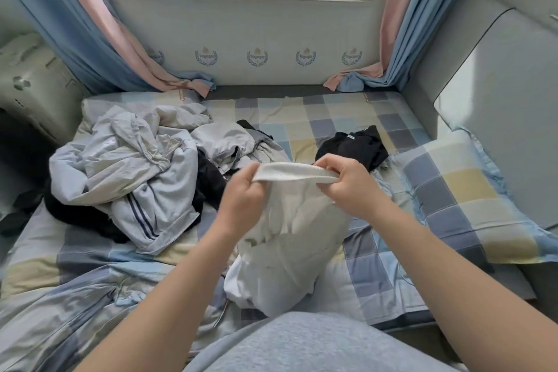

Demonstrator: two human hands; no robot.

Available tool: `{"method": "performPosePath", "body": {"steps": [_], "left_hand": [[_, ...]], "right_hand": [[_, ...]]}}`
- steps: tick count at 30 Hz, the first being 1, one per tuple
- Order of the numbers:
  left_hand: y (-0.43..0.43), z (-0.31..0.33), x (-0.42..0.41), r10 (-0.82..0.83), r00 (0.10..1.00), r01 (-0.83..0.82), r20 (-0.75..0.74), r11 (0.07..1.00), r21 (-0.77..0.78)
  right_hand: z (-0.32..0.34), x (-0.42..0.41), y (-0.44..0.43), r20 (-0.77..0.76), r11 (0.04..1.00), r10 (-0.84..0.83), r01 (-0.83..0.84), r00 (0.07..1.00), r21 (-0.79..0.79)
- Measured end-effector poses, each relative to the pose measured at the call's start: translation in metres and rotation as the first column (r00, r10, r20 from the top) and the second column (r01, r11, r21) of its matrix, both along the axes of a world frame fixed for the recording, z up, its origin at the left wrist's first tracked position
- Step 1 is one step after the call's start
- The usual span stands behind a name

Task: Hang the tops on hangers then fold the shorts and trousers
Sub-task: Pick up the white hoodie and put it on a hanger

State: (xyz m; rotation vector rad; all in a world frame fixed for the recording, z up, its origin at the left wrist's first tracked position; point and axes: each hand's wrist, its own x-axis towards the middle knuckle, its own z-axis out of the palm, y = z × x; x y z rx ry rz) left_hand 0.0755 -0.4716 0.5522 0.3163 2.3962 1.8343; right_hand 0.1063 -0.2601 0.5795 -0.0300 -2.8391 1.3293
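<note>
Holding a white garment (290,251) up by its stretchy waistband (294,172) is what the head view shows, dead centre over the checked bed (332,118). The left hand (241,193) pinches the waistband's left end with its fingers curled round the fabric. The right hand (347,187) grips the right end the same way, and the rest of the cloth hangs down to the sheet at 6 o'clock.

With that waistband I'd guess shorts or trousers, so this looks like the folding part, only just begun. Next move, I reckon: shake it out, lay it flat on the sheet and match up the legs.

The unsorted pile (129,166) of grey and black clothes sits at 10 o'clock, a black garment (353,145) lies at 1 o'clock, and there's a pillow (462,190) at 3. No hangers in shot.

Writing: the crests (257,57) on the wall at 12 o'clock seem to say "Voyager", bit soft though. The black garment's little white tag is too small to read.
</note>
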Motion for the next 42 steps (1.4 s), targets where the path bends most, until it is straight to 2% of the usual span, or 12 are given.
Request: {"method": "performPosePath", "body": {"steps": [6,12,14,17,23,27,29,31,34,38,40,42], "left_hand": [[-0.005,0.024,0.002,0.049,0.999,-0.05,0.01,0.981,0.186],[-0.017,0.041,0.005,0.219,0.976,-0.211,0.018,0.91,0.358],[-0.024,0.038,0.0,0.257,0.966,-0.248,0.019,0.909,0.334],[-0.024,0.021,-0.007,0.254,0.963,-0.268,0.087,0.928,0.258],[-0.012,-0.023,-0.002,0.152,0.957,-0.167,0.249,0.985,0.038],[-0.003,-0.04,0.017,-0.093,0.934,0.098,0.346,0.995,0.003],[0.004,-0.044,0.028,-0.26,0.886,0.279,0.385,0.96,0.006],[0.011,-0.045,0.037,-0.327,0.872,0.374,0.365,0.925,-0.066],[0.016,-0.045,0.041,-0.314,0.917,0.353,0.245,0.925,-0.137],[0.007,-0.043,0.033,-0.226,0.97,0.241,0.087,0.942,-0.235],[0.003,-0.038,0.028,-0.208,0.976,0.216,0.059,0.959,-0.185],[0.001,-0.032,0.024,-0.144,0.979,0.153,0.145,0.987,-0.05]], "right_hand": [[-0.073,0.01,0.013,0.151,0.909,-0.202,0.127,0.968,0.397],[-0.133,0.034,0.033,0.332,0.861,-0.46,0.323,0.823,0.393],[-0.138,0.04,0.043,0.375,0.878,-0.454,0.332,0.809,0.345],[-0.127,0.035,0.045,0.366,0.919,-0.382,0.306,0.849,0.248],[-0.069,0.022,0.032,0.279,0.912,-0.345,0.39,0.896,-0.126],[-0.033,0.02,0.015,0.251,0.884,-0.285,0.355,0.925,-0.303],[-0.021,0.021,0.003,0.241,0.863,-0.247,0.326,0.939,-0.385],[-0.012,0.021,-0.008,0.218,0.855,-0.194,0.274,0.956,-0.441],[0.0,0.022,-0.017,0.165,0.841,-0.145,0.21,0.975,-0.499],[0.007,0.02,-0.014,0.165,0.753,-0.22,0.275,0.961,-0.598],[0.008,0.02,-0.014,0.211,0.675,-0.24,0.319,0.947,-0.665],[0.006,0.02,-0.015,0.249,0.586,-0.235,0.341,0.94,-0.735]]}}
